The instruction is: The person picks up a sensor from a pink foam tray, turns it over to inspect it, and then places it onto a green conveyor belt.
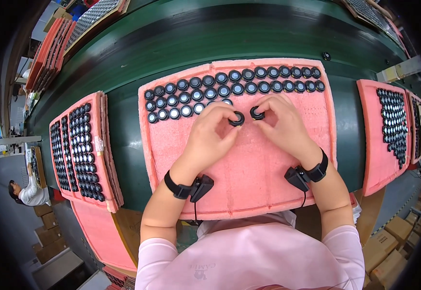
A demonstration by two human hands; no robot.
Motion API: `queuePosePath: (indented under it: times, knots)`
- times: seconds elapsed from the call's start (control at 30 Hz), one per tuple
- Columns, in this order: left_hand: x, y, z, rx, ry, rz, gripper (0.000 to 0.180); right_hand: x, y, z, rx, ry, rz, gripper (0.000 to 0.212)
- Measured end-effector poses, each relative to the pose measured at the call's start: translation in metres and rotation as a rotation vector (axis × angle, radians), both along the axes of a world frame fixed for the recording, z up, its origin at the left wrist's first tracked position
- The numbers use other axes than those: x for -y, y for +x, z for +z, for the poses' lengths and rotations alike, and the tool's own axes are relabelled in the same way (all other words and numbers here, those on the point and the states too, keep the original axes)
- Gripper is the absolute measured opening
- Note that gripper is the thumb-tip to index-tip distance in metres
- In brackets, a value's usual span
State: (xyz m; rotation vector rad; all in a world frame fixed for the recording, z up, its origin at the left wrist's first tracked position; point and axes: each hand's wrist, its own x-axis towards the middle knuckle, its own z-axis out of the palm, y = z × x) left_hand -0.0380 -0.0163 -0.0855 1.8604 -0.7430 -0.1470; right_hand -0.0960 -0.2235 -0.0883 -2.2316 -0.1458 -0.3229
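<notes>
Over the middle of a pink foam tray (239, 183), my left hand (210, 130) pinches a small round black part (237, 119) between thumb and fingers. A similar black round part (257, 113) sits in the closed fingers of my right hand (280, 121), a short way to the right. Beyond my hands, rows of black round parts with pale centres (210, 93) stand in the upper part of the tray. The third row is partly hidden behind my left hand. Each wrist wears a black strap with a small dark device.
The tray lies on a dark green surface (181, 34). To the left stand stacked pink trays (106, 159) full of similar parts; another pink tray (372, 140) lies at the right. A lone black part (326, 56) sits beyond the tray. A person (32, 193) works at far left.
</notes>
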Motion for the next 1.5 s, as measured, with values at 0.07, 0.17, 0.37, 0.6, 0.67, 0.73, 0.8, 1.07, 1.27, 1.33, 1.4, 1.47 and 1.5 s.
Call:
queuePosePath:
  times: [0.07, 0.17, 0.37, 0.6, 0.67, 0.73, 0.8, 1.07, 1.27, 1.33, 1.4, 1.47, 1.5]
  knots:
    - [0.012, 0.009, 0.0, 0.149, 0.077, -0.048, 0.022, 0.002, 0.003, -0.005, 0.013, -0.114, -0.044, 0.024]
    - [0.023, 0.02, -0.004, 0.274, 0.166, -0.084, 0.02, 0.006, 0.006, -0.011, 0.058, -0.171, -0.042, 0.023]
    - [0.026, 0.026, -0.009, 0.408, 0.271, -0.044, 0.021, 0.017, 0.004, -0.005, 0.023, -0.245, -0.046, 0.022]
    - [0.03, 0.028, -0.011, 0.379, 0.305, 0.078, 0.025, 0.008, 0.017, -0.009, 0.045, -0.361, -0.08, 0.021]
    - [0.03, 0.027, -0.011, 0.382, 0.308, 0.081, 0.026, 0.006, 0.019, -0.009, 0.051, -0.345, -0.076, 0.02]
    - [0.029, 0.027, -0.01, 0.379, 0.314, 0.087, 0.026, 0.008, 0.019, -0.007, 0.059, -0.306, -0.056, 0.018]
    - [0.028, 0.026, -0.009, 0.38, 0.311, 0.086, 0.026, 0.017, 0.023, -0.002, 0.068, -0.305, -0.079, 0.017]
    - [0.018, 0.011, 0.014, 0.134, 0.136, -0.029, 0.023, 0.119, 0.085, 0.007, 0.05, -0.534, -0.296, 0.017]
    - [0.004, -0.012, 0.03, 0.083, -0.007, -0.031, 0.02, 0.181, 0.129, 0.0, -0.295, -0.668, -0.465, 0.025]
    - [0.003, -0.019, 0.033, 0.07, -0.019, -0.028, 0.019, 0.189, 0.137, 0.001, -0.548, -0.553, -0.432, 0.026]
    - [0.002, -0.025, 0.038, 0.035, -0.033, -0.014, 0.018, 0.187, 0.139, 0.003, -0.507, -0.508, -0.405, 0.028]
    - [0.001, -0.025, 0.039, 0.023, -0.044, -0.013, 0.018, 0.188, 0.135, 0.005, -0.44, -0.421, -0.37, 0.031]
    - [0.0, -0.025, 0.038, 0.016, -0.053, -0.006, 0.017, 0.183, 0.13, 0.007, -0.436, -0.421, -0.371, 0.031]
